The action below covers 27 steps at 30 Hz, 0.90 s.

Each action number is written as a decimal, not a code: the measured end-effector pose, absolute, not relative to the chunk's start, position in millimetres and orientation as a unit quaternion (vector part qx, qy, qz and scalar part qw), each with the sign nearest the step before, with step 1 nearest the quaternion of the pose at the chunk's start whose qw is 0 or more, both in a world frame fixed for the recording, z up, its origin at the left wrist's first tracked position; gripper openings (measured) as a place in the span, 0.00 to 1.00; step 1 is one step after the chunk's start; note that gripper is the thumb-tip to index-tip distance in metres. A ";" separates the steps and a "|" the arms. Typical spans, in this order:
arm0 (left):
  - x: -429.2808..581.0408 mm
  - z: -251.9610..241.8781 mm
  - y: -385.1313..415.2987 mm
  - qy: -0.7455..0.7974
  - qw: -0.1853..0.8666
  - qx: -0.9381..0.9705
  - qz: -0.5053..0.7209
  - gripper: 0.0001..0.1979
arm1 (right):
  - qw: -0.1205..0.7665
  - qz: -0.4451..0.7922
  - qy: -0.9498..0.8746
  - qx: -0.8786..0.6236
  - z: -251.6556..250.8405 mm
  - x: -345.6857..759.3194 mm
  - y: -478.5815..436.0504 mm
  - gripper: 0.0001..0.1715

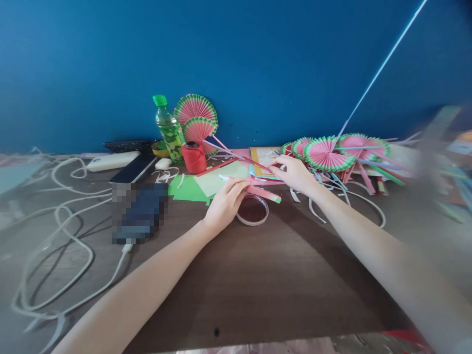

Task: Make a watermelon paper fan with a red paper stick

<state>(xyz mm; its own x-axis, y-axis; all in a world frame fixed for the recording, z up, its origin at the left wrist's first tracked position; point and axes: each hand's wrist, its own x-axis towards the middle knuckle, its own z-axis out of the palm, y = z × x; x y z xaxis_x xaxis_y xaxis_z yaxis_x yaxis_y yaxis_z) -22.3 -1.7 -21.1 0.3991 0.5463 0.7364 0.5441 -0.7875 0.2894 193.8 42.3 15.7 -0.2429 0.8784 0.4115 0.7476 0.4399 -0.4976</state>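
Observation:
My left hand [227,202] is closed on a folded pink paper strip [264,192] with a green tip, which sticks out to the right of my fingers. Just beneath it, a roll of tape [252,224] lies on the dark table. Further right, my right hand [293,173] pinches the near end of a thin red stick [256,163] that slants away to the left. Yellow and white printed packets [264,156] lie behind that stick. Green paper [189,189] and a pale green sheet [212,183] are left of the hands.
Pleated pink-and-green paper fans [329,153] lie at right; others [196,109] lean on the blue wall. A green bottle [170,132] stands behind a red container [194,157]. A blurred-out phone [142,214] and looped white cables [90,255] occupy the left. Paper scraps lie about.

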 end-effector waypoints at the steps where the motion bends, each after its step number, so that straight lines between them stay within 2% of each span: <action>1: -22.4 -20.4 -1.7 0.344 0.019 0.827 0.444 0.11 | 0.334 0.134 -0.793 -0.492 22.8 186.6 36.0 0.12; 5: -22.3 -17.4 -2.5 0.416 0.086 0.787 0.448 0.15 | 0.241 0.219 -0.847 -0.420 39.8 161.4 12.4 0.15; 10: -20.1 -11.7 -3.7 0.439 0.152 0.754 0.465 0.14 | 0.188 0.079 -0.873 -0.444 35.9 147.9 2.4 0.11; 17: -21.3 -8.8 2.5 0.422 0.297 0.695 0.501 0.04 | 0.243 0.094 -0.867 -0.425 28.6 146.5 4.8 0.12; 22: -23.1 -7.6 8.2 0.388 0.426 0.636 0.513 0.09 | 0.277 0.135 -0.865 -0.396 27.7 146.8 4.3 0.12; 27: -26.0 -3.0 10.0 0.361 0.491 0.636 0.474 0.11 | 0.283 0.142 -0.871 -0.376 27.6 147.3 2.3 0.13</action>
<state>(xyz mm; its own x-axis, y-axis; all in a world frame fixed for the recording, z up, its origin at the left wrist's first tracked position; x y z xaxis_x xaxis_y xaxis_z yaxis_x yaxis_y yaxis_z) -26.0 10.0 -3.0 0.2904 0.9244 0.2474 -0.0054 -0.2569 0.9664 147.3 2.3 27.6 -0.5566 0.7357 0.3860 0.5745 0.6764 -0.4609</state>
